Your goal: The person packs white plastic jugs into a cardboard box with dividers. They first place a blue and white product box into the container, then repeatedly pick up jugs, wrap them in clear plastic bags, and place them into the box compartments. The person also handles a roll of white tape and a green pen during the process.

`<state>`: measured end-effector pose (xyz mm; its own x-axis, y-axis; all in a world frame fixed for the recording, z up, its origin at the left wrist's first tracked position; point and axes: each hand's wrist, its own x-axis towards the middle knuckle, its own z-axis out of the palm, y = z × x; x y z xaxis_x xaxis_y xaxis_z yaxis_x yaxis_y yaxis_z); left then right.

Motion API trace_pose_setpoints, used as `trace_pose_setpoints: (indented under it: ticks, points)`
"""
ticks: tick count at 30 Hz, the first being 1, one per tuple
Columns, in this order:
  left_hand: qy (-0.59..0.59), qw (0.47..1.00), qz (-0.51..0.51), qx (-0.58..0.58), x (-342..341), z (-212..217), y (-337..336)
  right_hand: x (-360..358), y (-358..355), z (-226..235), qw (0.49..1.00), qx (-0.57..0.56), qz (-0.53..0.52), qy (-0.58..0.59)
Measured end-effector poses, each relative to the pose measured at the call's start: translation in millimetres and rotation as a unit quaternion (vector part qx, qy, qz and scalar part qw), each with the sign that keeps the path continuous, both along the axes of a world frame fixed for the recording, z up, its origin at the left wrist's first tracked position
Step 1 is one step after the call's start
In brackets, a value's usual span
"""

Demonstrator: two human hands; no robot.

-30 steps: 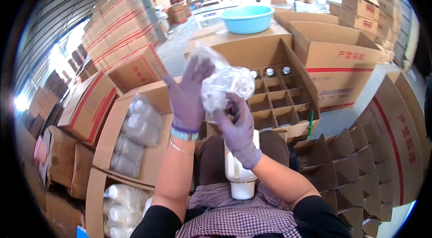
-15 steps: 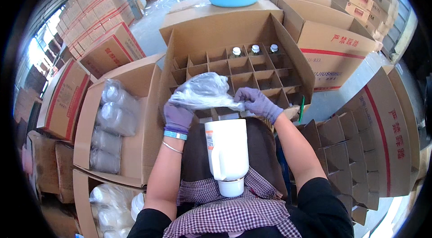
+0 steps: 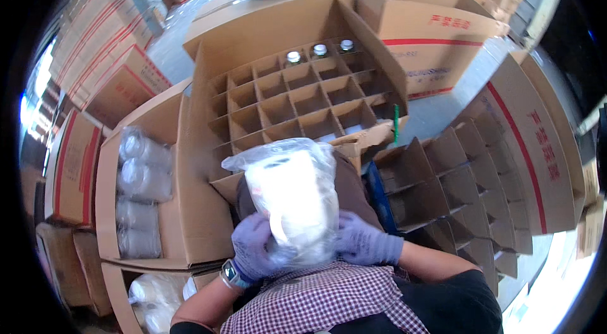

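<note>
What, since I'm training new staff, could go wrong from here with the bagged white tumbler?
The white tumbler in its clear bag is held between the left hand and right hand; the plastic might slide against the gloves and let it slip. The torn flap of the divided carton is close by and could snag the bag. Dropped forward, the tumbler might bend the dividers.

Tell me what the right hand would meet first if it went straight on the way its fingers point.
The clear plastic bag around the white container: the purple-gloved right hand points inward at it and seems to touch it, though exact contact is unclear.
</note>
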<state>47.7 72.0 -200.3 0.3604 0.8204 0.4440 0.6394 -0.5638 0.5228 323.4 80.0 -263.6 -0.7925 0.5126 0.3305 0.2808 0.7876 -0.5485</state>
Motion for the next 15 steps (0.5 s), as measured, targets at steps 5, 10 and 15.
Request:
trace_pose_setpoints:
  ticks: [5,10,15]
  points:
    - [-0.035,0.991,0.020,-0.125,24.9,-16.3,4.1,-3.5,-19.9,7.2,0.965,-0.202,-0.096,0.140]
    - [-0.343,0.916,0.060,-0.200,97.6,22.3,24.9,-18.1,-38.6,8.6,0.918,-0.126,-0.247,0.284]
    - [-0.374,0.873,-0.034,-0.312,190.5,58.5,8.9,22.3,-30.0,3.3,0.809,0.045,-0.453,0.372]
